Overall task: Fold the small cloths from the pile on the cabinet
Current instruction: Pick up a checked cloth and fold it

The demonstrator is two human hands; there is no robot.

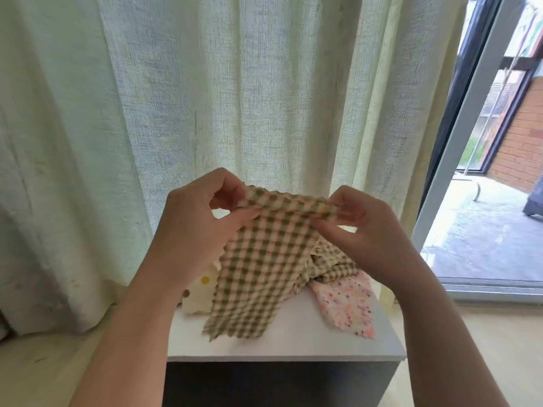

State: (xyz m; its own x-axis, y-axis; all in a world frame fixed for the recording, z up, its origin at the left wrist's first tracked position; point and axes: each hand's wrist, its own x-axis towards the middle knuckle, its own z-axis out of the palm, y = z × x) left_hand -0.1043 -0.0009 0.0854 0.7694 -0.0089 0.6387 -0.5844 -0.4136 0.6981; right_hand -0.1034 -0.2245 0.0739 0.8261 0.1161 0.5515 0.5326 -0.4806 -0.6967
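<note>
A: Hands?
B: The left hand [202,218] and right hand [364,230] are raised; fingers pinch the top edge of the checked cloth [264,259]. Its lower corner lies on the cabinet [293,339].
A: Pile?
B: Partly hidden behind it: dotted cloth [199,292], pink flowered cloth [349,304]. Curtain [205,98] beyond.

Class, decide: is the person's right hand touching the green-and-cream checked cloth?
Touching. The head view shows the right hand pinching the top edge of the green-and-cream checked cloth between thumb and fingers.
</note>
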